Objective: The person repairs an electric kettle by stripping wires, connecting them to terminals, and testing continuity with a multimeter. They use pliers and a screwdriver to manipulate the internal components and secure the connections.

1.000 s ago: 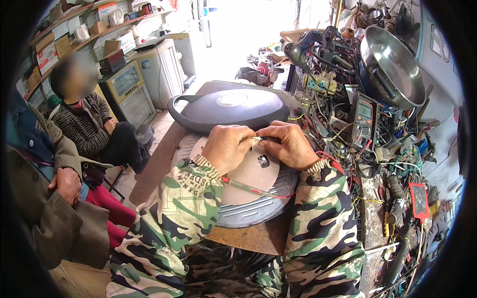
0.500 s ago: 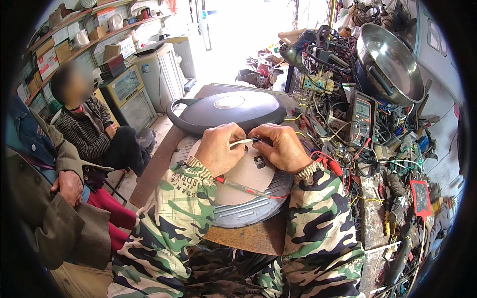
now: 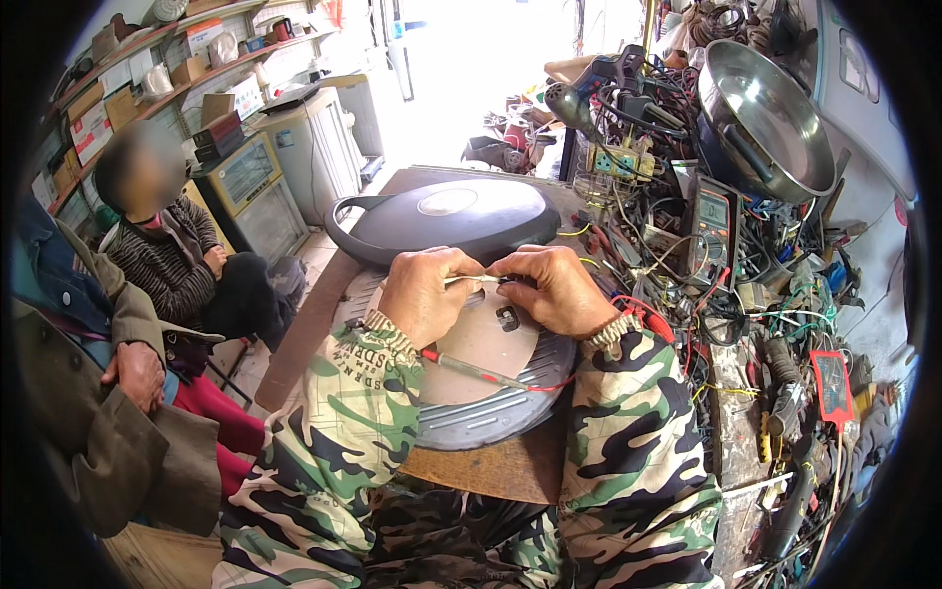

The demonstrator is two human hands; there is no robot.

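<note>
My left hand (image 3: 424,294) pinches a thin whitish wire or sleeve (image 3: 463,278). My right hand (image 3: 549,287) pinches the other end, where a small dark piece shows; exactly what it is I cannot make out. Both are held over a pale disc (image 3: 461,388) in the middle of a round, ridged appliance part (image 3: 491,430), with a dark square fitting (image 3: 507,319) on the disc. A red-tipped test probe (image 3: 481,372) lies across it below my hands. Just behind sits an oval dark grey lid or housing (image 3: 442,221) with a loop handle.
Wooden bench (image 3: 496,476). Right: tangled wires and tools, a multimeter (image 3: 708,236), a large steel pot (image 3: 765,118). Left: a seated person in striped top (image 3: 152,270), another person's clasped hands (image 3: 137,373), appliances (image 3: 304,157) below shelves. Bright doorway behind.
Both hands have shifted a little to the left. Their fingertips drew slightly apart half a second ago and are closer again now, still on the small piece.
</note>
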